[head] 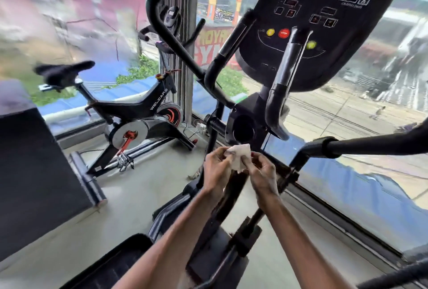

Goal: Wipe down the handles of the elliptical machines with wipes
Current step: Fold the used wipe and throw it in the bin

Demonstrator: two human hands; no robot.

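Below the console [324, 22], left hand [216, 170] and right hand [261, 173] each pinch a crumpled white wipe [239, 156].

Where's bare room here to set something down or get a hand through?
Bare floor lies between the spin bike, the black block at left and the elliptical's pedal. A narrower strip runs between the elliptical's frame and the window. Crowded around the mast under the console, where the handlebars cross and the left hand and right hand hold the wipe.
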